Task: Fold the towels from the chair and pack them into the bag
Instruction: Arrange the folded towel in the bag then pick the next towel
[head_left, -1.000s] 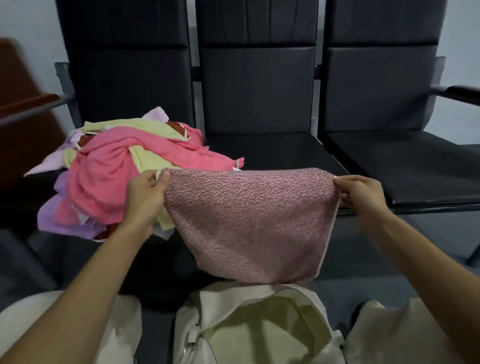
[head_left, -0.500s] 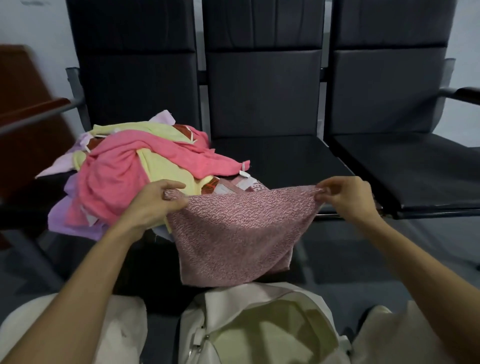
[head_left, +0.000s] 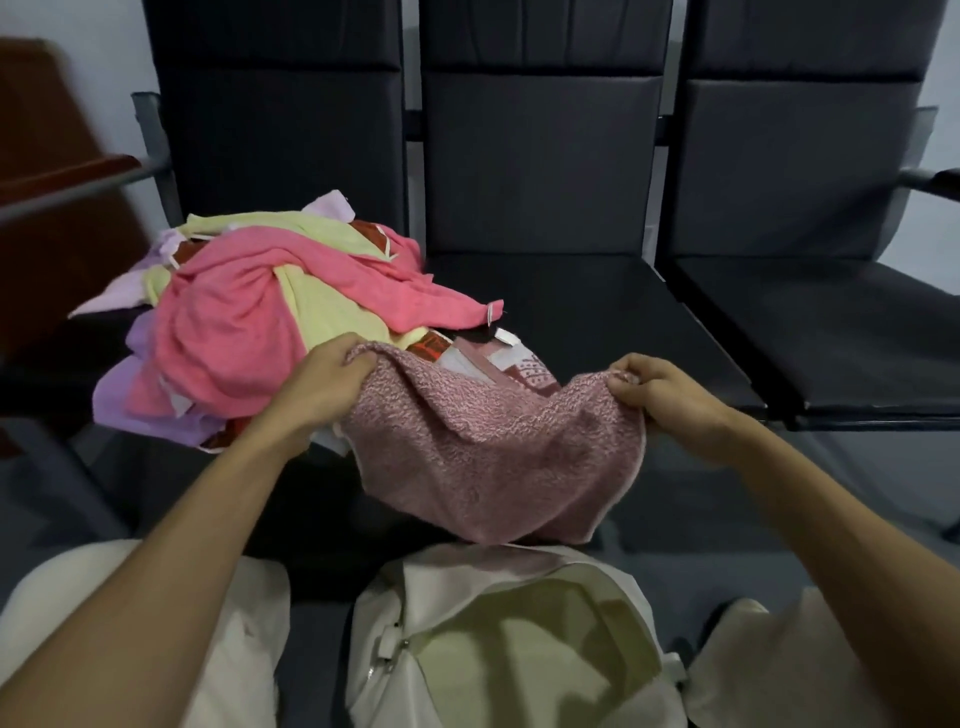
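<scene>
Head view. At 10 o'clock, on left chair (head_left: 275, 145): heap of unfolded towels (head_left: 234, 322). Just left of centre: left hand (head_left: 322, 379) clamped on one top corner of dusty-pink towel (head_left: 493, 457). Toward 3 o'clock: right hand (head_left: 660, 395) pinching other corner. Slack between, hanging over open bag (head_left: 519, 649) at 6 o'clock. Likely soft, light, floppy; best held by corners, pulled taut.
</scene>
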